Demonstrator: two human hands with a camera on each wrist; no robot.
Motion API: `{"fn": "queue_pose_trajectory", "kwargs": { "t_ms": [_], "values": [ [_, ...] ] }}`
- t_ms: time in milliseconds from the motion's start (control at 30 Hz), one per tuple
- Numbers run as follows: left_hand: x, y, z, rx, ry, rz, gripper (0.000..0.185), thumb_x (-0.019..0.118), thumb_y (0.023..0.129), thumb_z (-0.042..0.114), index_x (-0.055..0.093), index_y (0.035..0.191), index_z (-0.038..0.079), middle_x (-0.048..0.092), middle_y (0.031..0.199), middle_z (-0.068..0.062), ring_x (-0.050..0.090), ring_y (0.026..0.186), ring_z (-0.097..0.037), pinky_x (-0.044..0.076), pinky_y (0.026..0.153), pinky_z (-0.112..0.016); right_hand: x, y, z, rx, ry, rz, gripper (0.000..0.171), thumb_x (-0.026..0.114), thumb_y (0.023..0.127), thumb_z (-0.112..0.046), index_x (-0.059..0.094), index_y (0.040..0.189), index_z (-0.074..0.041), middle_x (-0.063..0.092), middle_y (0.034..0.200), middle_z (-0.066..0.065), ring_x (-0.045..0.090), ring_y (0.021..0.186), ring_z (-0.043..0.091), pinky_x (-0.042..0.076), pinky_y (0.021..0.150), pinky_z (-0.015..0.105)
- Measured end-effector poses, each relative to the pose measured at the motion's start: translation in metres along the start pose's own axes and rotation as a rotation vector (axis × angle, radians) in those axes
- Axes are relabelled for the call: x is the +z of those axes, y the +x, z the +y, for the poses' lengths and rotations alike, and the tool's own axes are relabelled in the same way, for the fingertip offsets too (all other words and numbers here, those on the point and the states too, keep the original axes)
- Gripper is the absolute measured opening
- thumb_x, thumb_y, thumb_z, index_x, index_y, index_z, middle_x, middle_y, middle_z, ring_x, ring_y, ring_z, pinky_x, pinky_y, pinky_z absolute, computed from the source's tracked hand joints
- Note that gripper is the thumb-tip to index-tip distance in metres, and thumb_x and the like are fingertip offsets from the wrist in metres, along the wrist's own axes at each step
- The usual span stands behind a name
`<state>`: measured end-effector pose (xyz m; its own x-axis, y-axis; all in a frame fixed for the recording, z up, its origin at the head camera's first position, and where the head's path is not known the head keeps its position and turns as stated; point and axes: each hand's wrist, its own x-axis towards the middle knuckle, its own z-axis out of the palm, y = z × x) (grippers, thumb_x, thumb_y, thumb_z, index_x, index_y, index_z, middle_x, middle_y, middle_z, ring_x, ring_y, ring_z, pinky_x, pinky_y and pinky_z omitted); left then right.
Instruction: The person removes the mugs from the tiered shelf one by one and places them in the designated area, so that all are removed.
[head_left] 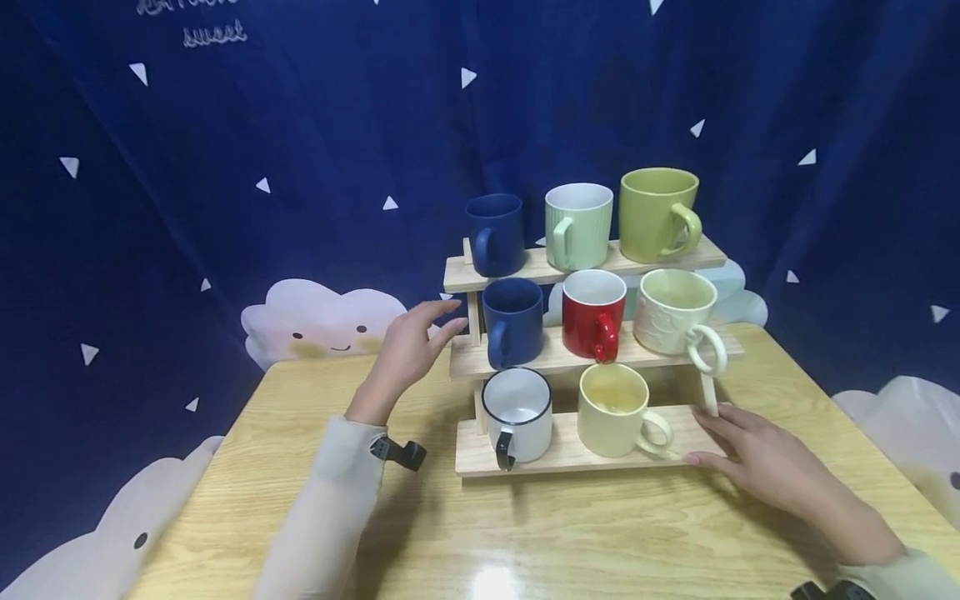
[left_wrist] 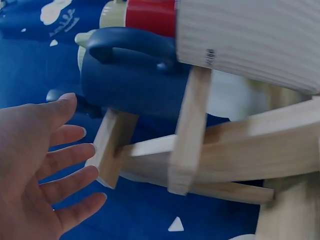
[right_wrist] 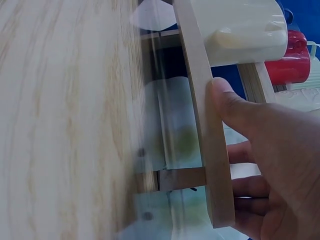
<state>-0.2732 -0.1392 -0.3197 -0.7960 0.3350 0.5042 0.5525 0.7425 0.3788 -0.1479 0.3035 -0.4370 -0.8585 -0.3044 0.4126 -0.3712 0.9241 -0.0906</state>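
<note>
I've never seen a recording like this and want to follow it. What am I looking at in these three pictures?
There is no machine here, only a person's two bare hands. The wide picture comes from a camera worn on the head, looking forward and down. The other two come from cameras on the left and right wrists, close to each hand's work. On the table stands a three-tier wooden rack with eight mugs: three on top, three in the middle, two at the bottom. The right hand grips the bottom board near its right end. The left hand holds nothing, beside the rack's left side.
</note>
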Motion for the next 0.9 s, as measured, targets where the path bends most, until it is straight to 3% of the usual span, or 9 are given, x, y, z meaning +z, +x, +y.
{"fn": "queue_pose_trajectory", "kwargs": {
  "t_ms": [300,633,900],
  "values": [
    [-0.015,0.033,0.013,-0.055,-0.097,0.037,0.042,0.048,0.084,0.053,0.057,0.109,0.022,0.06,0.108,0.003,0.056,0.096,-0.014,0.047,0.081,-0.03,0.0,0.0,-0.001,0.025,-0.011,-0.019,0.069,0.061,0.074,-0.057,0.055,0.12,-0.006,0.05,0.119,0.021,0.048,0.103,0.042,0.041,0.074,0.058],
    [-0.022,0.067,0.029,-0.125,-0.143,0.026,0.054,0.047,0.078,0.063,0.054,0.113,0.023,0.061,0.108,0.005,0.055,0.099,-0.013,0.047,0.079,-0.03,-0.002,0.001,-0.003,0.032,-0.017,-0.025,0.069,0.06,0.074,-0.057,0.055,0.119,-0.005,0.049,0.12,0.022,0.048,0.102,0.043,0.04,0.074,0.059],
    [-0.021,0.08,0.034,-0.162,-0.177,0.007,0.048,0.055,0.075,0.061,0.055,0.104,0.023,0.063,0.098,0.007,0.055,0.095,-0.01,0.046,0.077,-0.03,-0.003,0.001,-0.005,0.035,-0.012,-0.025,0.069,0.061,0.074,-0.057,0.055,0.119,-0.005,0.049,0.12,0.023,0.048,0.102,0.044,0.04,0.076,0.059]
  ]
}}
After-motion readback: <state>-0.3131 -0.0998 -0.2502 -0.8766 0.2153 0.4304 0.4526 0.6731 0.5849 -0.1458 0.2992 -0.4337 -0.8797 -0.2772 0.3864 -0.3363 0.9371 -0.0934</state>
